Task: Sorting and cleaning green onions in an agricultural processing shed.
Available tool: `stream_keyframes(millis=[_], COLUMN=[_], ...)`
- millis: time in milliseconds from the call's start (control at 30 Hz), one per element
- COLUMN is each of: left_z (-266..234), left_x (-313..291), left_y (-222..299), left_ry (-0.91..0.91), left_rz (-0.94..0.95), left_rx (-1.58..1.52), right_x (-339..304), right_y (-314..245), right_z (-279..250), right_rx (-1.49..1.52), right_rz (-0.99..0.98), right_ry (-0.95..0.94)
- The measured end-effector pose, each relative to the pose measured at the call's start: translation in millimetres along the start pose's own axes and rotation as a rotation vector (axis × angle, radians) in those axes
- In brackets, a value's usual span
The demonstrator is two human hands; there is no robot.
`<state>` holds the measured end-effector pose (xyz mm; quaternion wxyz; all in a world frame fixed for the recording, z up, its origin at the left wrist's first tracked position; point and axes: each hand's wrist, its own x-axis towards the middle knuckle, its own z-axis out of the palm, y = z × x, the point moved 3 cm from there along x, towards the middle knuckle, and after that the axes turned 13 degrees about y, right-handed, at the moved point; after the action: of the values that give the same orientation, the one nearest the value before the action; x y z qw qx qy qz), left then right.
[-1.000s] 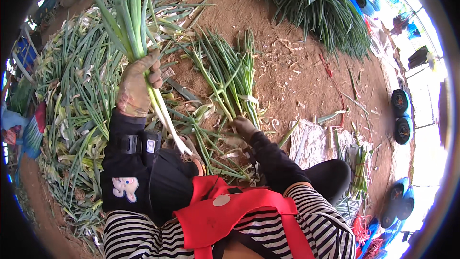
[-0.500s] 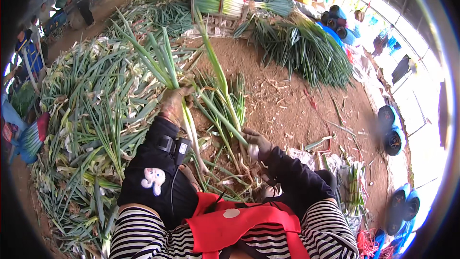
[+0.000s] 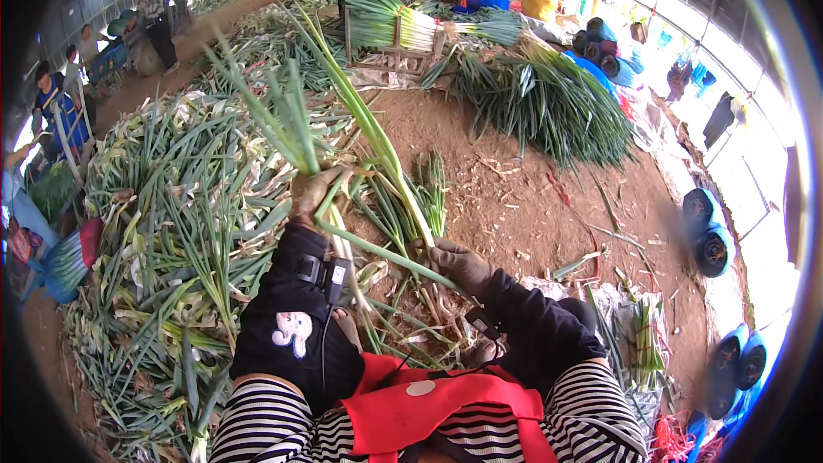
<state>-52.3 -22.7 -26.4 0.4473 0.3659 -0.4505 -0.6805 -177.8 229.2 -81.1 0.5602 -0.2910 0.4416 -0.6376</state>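
The left hand (image 3: 319,193) is closed around a small bunch of green onions (image 3: 293,124), their leaves fanning upward and away to the left while the pale stalks hang below the fist toward the person's feet. The right hand (image 3: 459,264), to the right and slightly nearer the body, has its fingers bent around the lower part of a single long onion (image 3: 390,167), whose yellowish-green leaves slant up and to the left, past the left hand's bunch. A bent green leaf (image 3: 377,249) spans the gap between the two hands, one end folded at the left fist and the other at the near edge of the right hand; whether the right hand grips it too, I cannot tell. Just beyond the right hand, a small pile of onions (image 3: 435,197) lies on the brown soil floor (image 3: 506,193). To the left spreads a broad heap of leaves and trimmings (image 3: 184,197). Farther off, to the right of the middle, lies a large stack of dark green onions (image 3: 553,111), and near it a thick bundle (image 3: 390,19) rests on a wooden crate (image 3: 407,62). A yellow sack (image 3: 538,0) stands behind them. A smaller tied bundle (image 3: 647,339) lies on the right, near the knee, with red string (image 3: 673,439) nearer the lower edge. The person wears a red apron (image 3: 429,416) over striped clothing and dark sleeves. At the upper left, a co-worker in a blue vest (image 3: 62,116) is partly visible.
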Motion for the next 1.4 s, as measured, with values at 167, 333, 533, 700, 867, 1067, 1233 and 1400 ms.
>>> stream_keyframes(millis=[167,333,533,700,867,1067,1233,1400], left_z=[-26.6,-5.2,14.6,20.6,40.9,38.2,43.8,40.4], left_x=[2.5,-16.2,-25.7,-31.5,-59.3,-58.2,-55.2,-49.9], left_y=[16.5,16.6,2.4,-29.6,-31.5,-27.7,-19.1,-11.2], left_ry=[0.126,-0.103,-0.290,-0.280,-0.263,-0.272,-0.415,-0.371], left_rz=[0.018,-0.079,-0.198,-0.262,-0.253,-0.294,-0.276,-0.199], left_rx=[-0.038,-0.158,-0.182,-0.039,-0.024,-0.197,-0.273,-0.318], right_x=[1.4,15.6,37.2,49.4,62.8,61.6,54.1,49.3], right_y=[-2.7,14.7,40.5,-1.0,-4.1,-4.9,-4.5,-15.9], right_z=[-9.8,-16.8,-35.2,8.3,13.9,26.7,25.9,35.4], right_rx=[-0.031,-0.114,-0.441,-0.357,-0.349,-0.101,0.145,-0.135], right_rz=[-0.029,0.054,-0.040,-0.365,-0.428,-0.231,-0.082,-0.124], right_ry=[0.009,-0.030,-0.040,0.169,0.331,0.413,0.229,0.244])
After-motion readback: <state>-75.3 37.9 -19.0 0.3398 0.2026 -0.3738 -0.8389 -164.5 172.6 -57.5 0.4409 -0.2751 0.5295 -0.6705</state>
